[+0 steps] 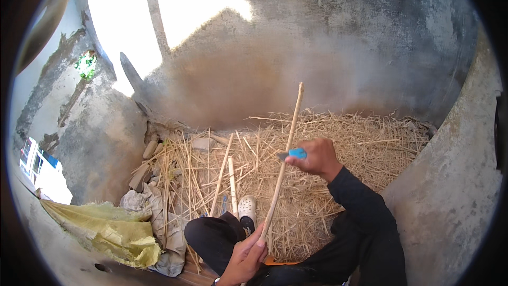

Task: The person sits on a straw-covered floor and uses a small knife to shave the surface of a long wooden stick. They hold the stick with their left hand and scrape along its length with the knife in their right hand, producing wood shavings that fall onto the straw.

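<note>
Two hands work one long, pale stick (283, 167) above a floor strewn with straw (328, 180). Your left hand (246, 257) is closed around the stick's lower end near your lap, while your right hand (316, 157), higher up and farther out, grips a blue-handled knife (292, 154) whose blade meets the stick about halfway along. The stick's long axis runs from the left hand up and away, leaning slightly right, its thin tip standing against the stained concrete wall (344, 47). It looks slender, nearly straight, light tan and bare. A white clog (246, 206) shows on your foot just left of it, with loose stalks (225, 172) beyond.
</note>
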`<state>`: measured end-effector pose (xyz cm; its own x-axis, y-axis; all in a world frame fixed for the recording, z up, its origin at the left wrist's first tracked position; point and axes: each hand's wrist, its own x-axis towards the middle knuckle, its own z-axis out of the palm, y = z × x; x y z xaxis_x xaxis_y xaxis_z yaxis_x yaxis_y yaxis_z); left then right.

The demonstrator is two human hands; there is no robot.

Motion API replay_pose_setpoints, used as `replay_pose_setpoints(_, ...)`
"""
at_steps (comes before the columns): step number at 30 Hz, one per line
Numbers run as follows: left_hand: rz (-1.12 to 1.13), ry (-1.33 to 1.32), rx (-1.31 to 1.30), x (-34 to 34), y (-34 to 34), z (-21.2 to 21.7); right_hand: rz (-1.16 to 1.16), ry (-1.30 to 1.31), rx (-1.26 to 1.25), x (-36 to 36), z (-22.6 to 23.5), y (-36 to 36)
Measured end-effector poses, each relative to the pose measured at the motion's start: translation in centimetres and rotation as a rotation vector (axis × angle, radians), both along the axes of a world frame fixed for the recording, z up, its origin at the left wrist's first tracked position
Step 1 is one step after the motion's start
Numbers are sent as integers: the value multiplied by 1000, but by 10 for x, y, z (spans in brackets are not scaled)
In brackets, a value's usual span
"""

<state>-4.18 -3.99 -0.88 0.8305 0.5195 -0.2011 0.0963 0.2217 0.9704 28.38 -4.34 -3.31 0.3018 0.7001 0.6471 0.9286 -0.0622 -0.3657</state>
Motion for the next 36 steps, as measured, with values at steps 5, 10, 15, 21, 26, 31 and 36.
replay_pose_setpoints(5,-36,22,4,-10,-11,-5,-210,227,-59,65,-9,-2)
replay_pose_setpoints(10,-25,54,170,-1,-3,9,48,36,-15,0,-5,-2)
replay_pose_setpoints(15,-82,92,156,-5,-5,12,-220,279,-92,51,-5,5)
replay_pose_setpoints(21,-47,136,355,-3,-2,19,-64,137,-78,17,-19,12)
replay_pose_setpoints(26,-76,106,386,-11,-7,13,-197,306,-132,60,-18,10)
replay_pose_setpoints(31,-52,195,232,-10,-7,24,-17,95,-111,12,-13,6)
replay_pose_setpoints(36,-159,250,127,-23,-21,24,-543,433,-192,145,-47,3)
